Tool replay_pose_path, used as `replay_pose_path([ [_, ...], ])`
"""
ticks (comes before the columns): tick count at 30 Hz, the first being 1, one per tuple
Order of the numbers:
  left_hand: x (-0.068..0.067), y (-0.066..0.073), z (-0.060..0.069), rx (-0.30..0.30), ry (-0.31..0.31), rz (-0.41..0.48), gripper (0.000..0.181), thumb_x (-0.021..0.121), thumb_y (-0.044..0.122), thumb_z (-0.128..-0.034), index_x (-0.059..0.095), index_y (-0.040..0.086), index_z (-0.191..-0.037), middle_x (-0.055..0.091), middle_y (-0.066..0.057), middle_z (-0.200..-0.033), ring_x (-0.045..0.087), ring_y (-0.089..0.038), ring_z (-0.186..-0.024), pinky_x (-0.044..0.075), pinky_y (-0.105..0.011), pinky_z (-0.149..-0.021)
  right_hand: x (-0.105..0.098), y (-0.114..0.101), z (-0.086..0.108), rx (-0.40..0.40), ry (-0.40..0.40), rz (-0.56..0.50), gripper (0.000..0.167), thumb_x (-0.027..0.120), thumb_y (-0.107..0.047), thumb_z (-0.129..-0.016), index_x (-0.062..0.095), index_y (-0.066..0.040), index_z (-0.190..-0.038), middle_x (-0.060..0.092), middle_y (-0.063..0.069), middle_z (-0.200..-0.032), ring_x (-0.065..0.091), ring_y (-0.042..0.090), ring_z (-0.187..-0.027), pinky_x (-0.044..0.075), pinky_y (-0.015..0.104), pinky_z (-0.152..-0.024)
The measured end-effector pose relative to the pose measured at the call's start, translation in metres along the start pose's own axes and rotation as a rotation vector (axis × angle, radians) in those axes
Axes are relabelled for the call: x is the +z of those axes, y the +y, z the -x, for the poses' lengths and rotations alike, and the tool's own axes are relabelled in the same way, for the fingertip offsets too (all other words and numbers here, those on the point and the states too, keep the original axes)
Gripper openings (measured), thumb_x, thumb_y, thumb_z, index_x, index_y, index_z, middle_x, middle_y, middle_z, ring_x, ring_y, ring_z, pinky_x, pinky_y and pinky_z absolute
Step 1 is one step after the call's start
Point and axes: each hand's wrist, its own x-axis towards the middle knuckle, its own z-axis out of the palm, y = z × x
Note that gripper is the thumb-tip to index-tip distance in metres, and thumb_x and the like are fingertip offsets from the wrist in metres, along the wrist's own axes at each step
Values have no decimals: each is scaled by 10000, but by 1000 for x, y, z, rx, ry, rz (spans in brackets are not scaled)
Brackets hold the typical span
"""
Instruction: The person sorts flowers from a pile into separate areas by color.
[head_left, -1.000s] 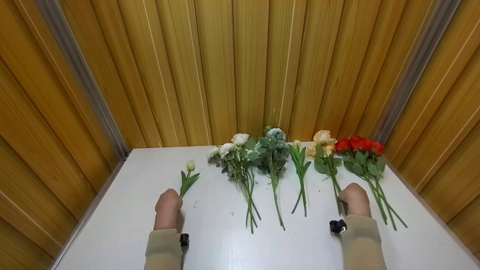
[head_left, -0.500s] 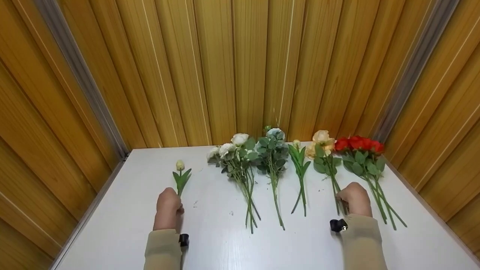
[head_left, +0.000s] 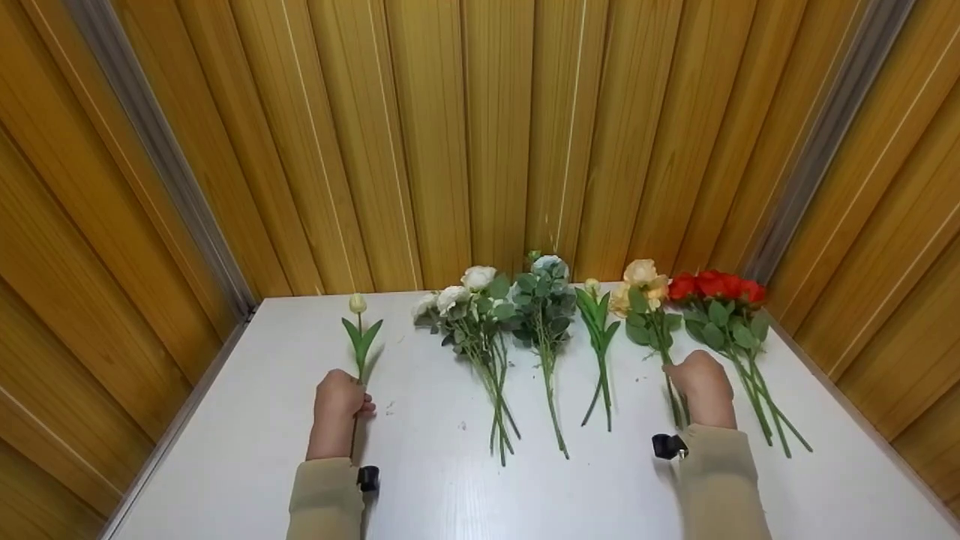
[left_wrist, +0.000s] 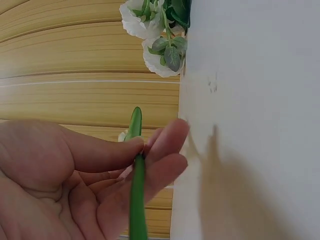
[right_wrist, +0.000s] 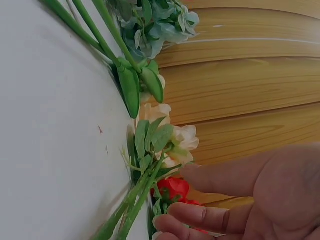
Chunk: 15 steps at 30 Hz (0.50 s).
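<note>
Between thumb and fingertips, my left hand (head_left: 340, 394) pinches the green stem of a pale yellow-white tulip (head_left: 358, 304). The tulip is lifted off the table, its bud pointing away from me; in the left wrist view its stem (left_wrist: 138, 200) passes between the thumb and fingers. My right hand (head_left: 703, 382) is beside the stems of the peach roses (head_left: 643, 291). In the right wrist view its thumb and fingers (right_wrist: 190, 215) stand apart, close to those stems (right_wrist: 132, 207), with no stem visibly gripped. The peach roses lie on the table.
On the white table (head_left: 450, 502) lie white roses (head_left: 478, 277), a blue-green bunch (head_left: 550, 292), green-leaved tulips (head_left: 598, 322) and red roses (head_left: 718, 285) in a row. Wood-patterned walls (head_left: 495, 150) stand behind and at both sides.
The tulip in my left hand has swung from leaning right to nearly straight ahead and has risen. My right hand has shifted slightly forward beside the peach rose stems.
</note>
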Motion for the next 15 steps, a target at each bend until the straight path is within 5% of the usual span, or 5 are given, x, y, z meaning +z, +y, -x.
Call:
replay_pose_path([
  [7, 1, 10, 7, 59, -9, 150, 250, 539, -25, -1015, 562, -165, -1221, 724, -205, -884, 736, -158, -684, 593, -273, -605, 13, -19, 2, -103, 68, 15, 356, 595, -277, -1001, 575, -60, -719, 502, 59, -671, 514, 233, -656, 430, 356, -602],
  [15, 11, 30, 13, 93, -19, 271, 210, 554, 14, -1032, 564, -82, -1219, 724, -192, -957, 743, -154, -741, 624, -286, -693, 30, -46, 7, -182, 58, -9, 393, 593, -253, -1019, 682, 108, -1145, 722, 282, -1085, 684, 373, -929, 556, 483, -783],
])
